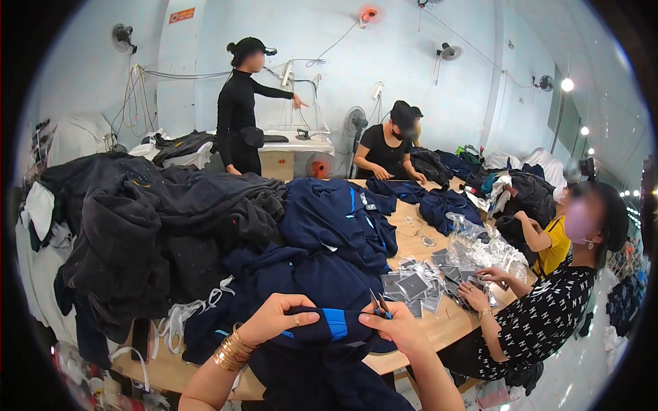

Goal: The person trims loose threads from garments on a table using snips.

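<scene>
Close in front of me, a navy garment [301,383] with a bright blue stripe [336,323] is stretched between my hands. The left side of its edge is pinched between the thumb and fingers of my left hand [282,319], which has gold bangles at the wrist. My right hand [394,331] grips the other side of that edge. Small thread snips [378,302] also sit in my right hand, blades pointing up. The lower part of the garment hangs down over the table's near edge.
Heaped navy garments [329,219] and dark grey garments [151,219] cover the table [445,329] ahead and left. White cords [179,322] hang at the left. Grey square packets [413,284] lie right, beside a seated person [548,308]. Other people work farther back.
</scene>
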`<action>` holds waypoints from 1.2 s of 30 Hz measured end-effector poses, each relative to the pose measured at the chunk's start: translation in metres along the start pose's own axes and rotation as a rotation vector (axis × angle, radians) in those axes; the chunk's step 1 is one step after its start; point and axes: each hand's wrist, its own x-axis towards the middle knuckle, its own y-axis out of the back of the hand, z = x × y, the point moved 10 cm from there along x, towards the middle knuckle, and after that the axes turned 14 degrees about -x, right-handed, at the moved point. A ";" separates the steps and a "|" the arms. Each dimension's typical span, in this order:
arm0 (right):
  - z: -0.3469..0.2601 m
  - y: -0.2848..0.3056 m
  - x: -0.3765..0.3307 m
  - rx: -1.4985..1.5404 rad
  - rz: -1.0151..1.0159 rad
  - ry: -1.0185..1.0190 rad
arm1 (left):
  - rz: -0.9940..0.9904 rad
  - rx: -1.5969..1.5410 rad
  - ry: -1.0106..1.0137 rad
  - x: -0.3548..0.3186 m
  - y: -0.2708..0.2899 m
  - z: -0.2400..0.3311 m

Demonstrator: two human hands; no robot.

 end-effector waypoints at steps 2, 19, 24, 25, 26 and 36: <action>0.004 0.002 -0.001 -0.024 -0.004 0.010 | -0.019 -0.073 0.003 -0.003 -0.006 0.002; 0.041 0.005 -0.013 -0.147 0.031 -0.006 | -0.066 0.041 -0.065 -0.008 -0.024 -0.036; 0.046 -0.020 -0.015 -0.153 0.003 0.150 | -0.061 0.146 -0.059 -0.012 -0.044 -0.046; 0.051 -0.027 -0.016 -0.097 -0.015 0.126 | -0.058 0.164 -0.056 -0.013 -0.048 -0.046; 0.054 -0.029 -0.016 -0.104 0.002 0.119 | -0.068 0.142 -0.041 -0.013 -0.050 -0.050; 0.068 -0.030 -0.019 -0.236 0.036 0.081 | -0.063 0.073 -0.010 -0.014 -0.050 -0.062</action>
